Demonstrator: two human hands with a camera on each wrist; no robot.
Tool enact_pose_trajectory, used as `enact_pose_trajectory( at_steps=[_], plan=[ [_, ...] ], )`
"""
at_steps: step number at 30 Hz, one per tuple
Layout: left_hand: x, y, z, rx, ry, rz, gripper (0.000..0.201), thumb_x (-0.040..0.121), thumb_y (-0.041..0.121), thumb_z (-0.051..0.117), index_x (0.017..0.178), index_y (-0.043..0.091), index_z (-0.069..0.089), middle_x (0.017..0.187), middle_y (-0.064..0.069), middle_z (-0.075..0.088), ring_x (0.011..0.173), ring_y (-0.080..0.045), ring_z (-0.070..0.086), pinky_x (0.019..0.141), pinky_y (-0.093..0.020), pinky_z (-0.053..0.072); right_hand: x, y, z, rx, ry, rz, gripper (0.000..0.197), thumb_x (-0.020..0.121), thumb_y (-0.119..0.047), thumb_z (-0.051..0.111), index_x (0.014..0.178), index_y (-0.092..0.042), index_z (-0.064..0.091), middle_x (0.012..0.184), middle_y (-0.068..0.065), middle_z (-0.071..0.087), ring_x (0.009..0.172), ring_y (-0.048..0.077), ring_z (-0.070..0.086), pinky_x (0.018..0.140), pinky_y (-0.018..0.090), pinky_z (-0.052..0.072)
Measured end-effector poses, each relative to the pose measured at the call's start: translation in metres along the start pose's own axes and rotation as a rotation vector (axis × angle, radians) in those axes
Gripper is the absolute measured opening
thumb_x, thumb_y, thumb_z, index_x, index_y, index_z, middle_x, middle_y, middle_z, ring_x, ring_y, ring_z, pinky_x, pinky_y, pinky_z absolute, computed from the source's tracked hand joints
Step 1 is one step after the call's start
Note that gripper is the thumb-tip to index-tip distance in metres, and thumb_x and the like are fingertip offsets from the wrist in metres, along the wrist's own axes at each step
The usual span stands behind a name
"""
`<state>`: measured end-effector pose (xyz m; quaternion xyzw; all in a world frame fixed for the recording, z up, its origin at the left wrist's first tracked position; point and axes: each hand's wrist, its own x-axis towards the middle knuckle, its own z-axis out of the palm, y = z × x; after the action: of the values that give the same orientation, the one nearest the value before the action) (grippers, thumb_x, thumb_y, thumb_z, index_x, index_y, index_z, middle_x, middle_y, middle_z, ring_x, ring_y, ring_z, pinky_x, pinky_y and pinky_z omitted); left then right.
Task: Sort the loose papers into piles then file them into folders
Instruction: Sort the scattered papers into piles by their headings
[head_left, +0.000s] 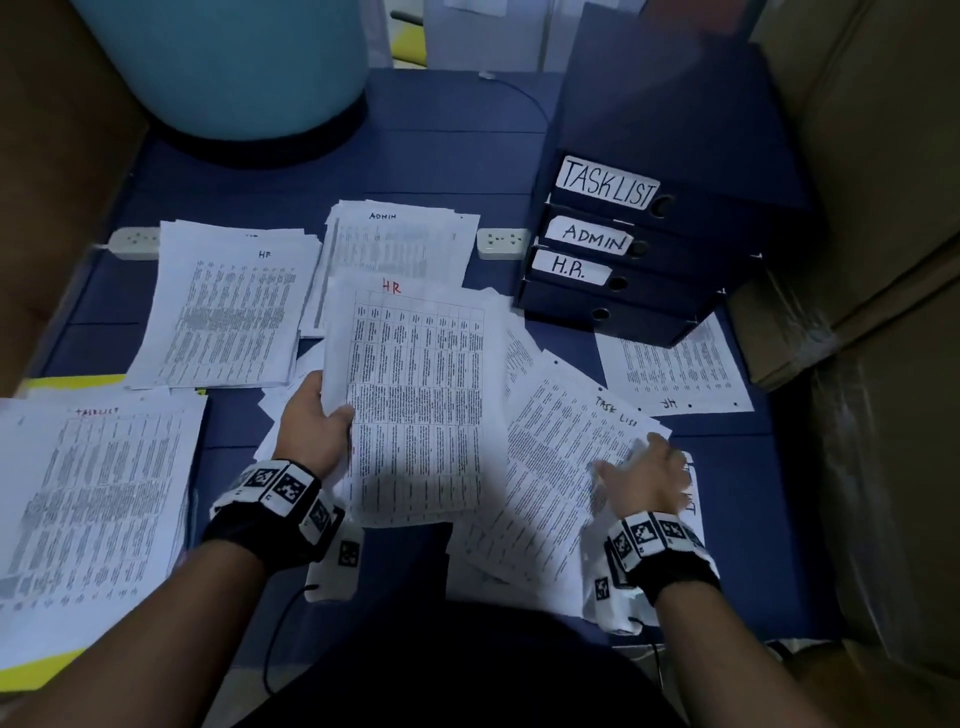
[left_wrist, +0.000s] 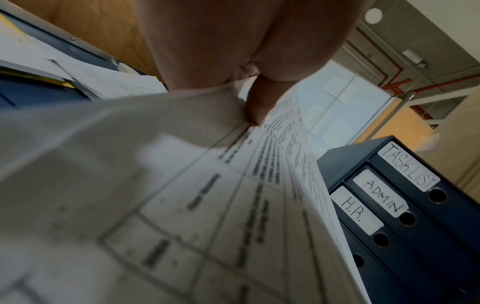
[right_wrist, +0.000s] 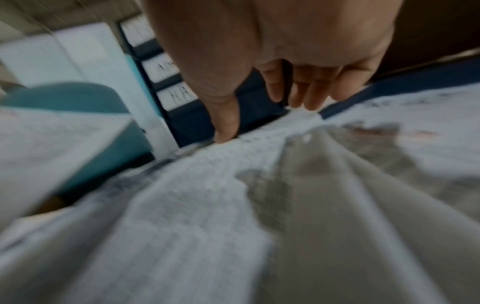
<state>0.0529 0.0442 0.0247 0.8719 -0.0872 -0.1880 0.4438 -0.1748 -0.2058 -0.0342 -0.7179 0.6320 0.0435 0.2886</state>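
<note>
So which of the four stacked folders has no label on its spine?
The bottom folder in the blue stack: its spine is bare. The three above it carry white labels reading TASK LIST, ADMIN and H.R..

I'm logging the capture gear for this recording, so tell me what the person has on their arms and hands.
Both hands, the left hand and the right hand, are bare, without gloves, and the forearms show no sleeves. Each wrist carries a black wrist strap ringed with white square tiles printed with black-and-white coded markers. A white marker-tagged box hangs under each wrist, with a thin black cable trailing from it.
</note>
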Motion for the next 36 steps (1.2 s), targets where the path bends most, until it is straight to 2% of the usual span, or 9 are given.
enact_pose_trajectory(
  at_steps=[5,9,14,17,20,23,28,33,36],
  plan=[
    [-0.009,-0.008,-0.011,-0.125,0.060,-0.080,0.042,0.082,0.010,0.054,0.124,0.016,0.055,0.110,-0.001,0.064,0.097,-0.021,0.061,0.087,-0.036,0.048,-0.046,-0.060,-0.001,0.346,-0.384,-0.442,0.045,0.094,-0.042,0.059,0.131,-0.019,0.050,0.112,0.001,0.061,0.097,0.019,0.062,0.085,0.034,0.051],
    [-0.011,-0.025,-0.034,-0.186,0.103,-0.109,0.042,0.078,0.013,0.056,0.120,0.016,0.057,0.112,-0.004,0.065,0.101,-0.024,0.062,0.091,-0.045,0.050,-0.077,-0.100,0.028,0.332,-0.639,-0.592,0.029,0.096,-0.028,0.058,0.123,-0.018,0.057,0.084,-0.016,0.061,0.065,-0.007,0.056,0.064,0.024,0.044],
    [-0.001,-0.058,-0.078,-0.165,-0.004,-0.142,0.043,0.088,0.003,0.057,0.128,0.011,0.046,0.105,-0.005,0.064,0.091,-0.024,0.063,0.079,-0.037,0.050,-0.101,-0.140,0.064,0.472,-0.561,-0.526,0.021,0.094,-0.020,0.057,0.112,-0.031,0.058,0.112,-0.007,0.068,0.105,0.015,0.064,0.098,0.044,0.049],
    [0.009,-0.087,-0.107,-0.193,0.041,-0.146,0.044,0.083,0.000,0.057,0.122,0.016,0.047,0.099,-0.010,0.068,0.089,-0.028,0.065,0.080,-0.041,0.053,-0.124,-0.166,0.083,0.498,-0.632,-0.503,0.022,0.095,-0.023,0.059,0.117,-0.026,0.058,0.111,-0.004,0.070,0.099,0.017,0.068,0.083,0.036,0.056],
    [0.023,-0.109,-0.140,-0.270,0.128,-0.174,0.041,0.084,-0.005,0.054,0.114,0.022,0.047,0.101,-0.010,0.067,0.088,-0.023,0.065,0.071,-0.032,0.053,-0.153,-0.188,0.101,0.554,-0.862,-0.406,0.018,0.099,-0.009,0.052,0.117,-0.013,0.054,0.097,0.009,0.074,0.063,0.021,0.068,0.048,0.025,0.045],
    [0.040,-0.124,-0.169,-0.341,0.142,-0.176,0.041,0.088,-0.007,0.052,0.115,0.023,0.046,0.101,-0.008,0.067,0.086,-0.021,0.065,0.066,-0.028,0.051,-0.168,-0.216,0.123,0.576,-0.824,-0.410,0.018,0.099,0.000,0.046,0.108,-0.012,0.055,0.078,0.012,0.070,0.044,0.018,0.054,0.043,0.027,0.033],
    [0.056,-0.145,-0.202,-0.508,0.179,-0.234,0.041,0.095,-0.001,0.049,0.127,0.023,0.041,0.108,-0.003,0.060,0.078,-0.023,0.066,0.061,-0.034,0.055,-0.165,-0.279,0.166,0.566,-0.641,-0.405,0.019,0.097,-0.003,0.046,0.100,-0.017,0.057,0.071,0.012,0.061,0.049,0.018,0.049,0.044,0.027,0.037],
    [0.049,-0.173,-0.229,-0.510,0.207,-0.261,0.035,0.095,-0.001,0.049,0.121,0.022,0.044,0.112,-0.006,0.059,0.077,-0.023,0.065,0.062,-0.033,0.053,-0.147,-0.343,0.214,0.536,-0.583,-0.208,0.055,0.098,0.001,0.042,0.150,-0.011,0.027,0.074,0.009,0.054,0.052,0.019,0.051,0.047,0.029,0.035],
    [0.045,-0.186,-0.239,-0.492,0.194,-0.262,0.035,0.094,-0.002,0.048,0.120,0.021,0.046,0.110,-0.007,0.061,0.077,-0.022,0.066,0.063,-0.033,0.052,-0.134,-0.362,0.237,0.446,-0.616,-0.216,0.051,0.097,0.006,0.041,0.146,0.000,0.030,0.096,0.015,0.056,0.073,0.027,0.060,0.053,0.029,0.049]
  ],
)
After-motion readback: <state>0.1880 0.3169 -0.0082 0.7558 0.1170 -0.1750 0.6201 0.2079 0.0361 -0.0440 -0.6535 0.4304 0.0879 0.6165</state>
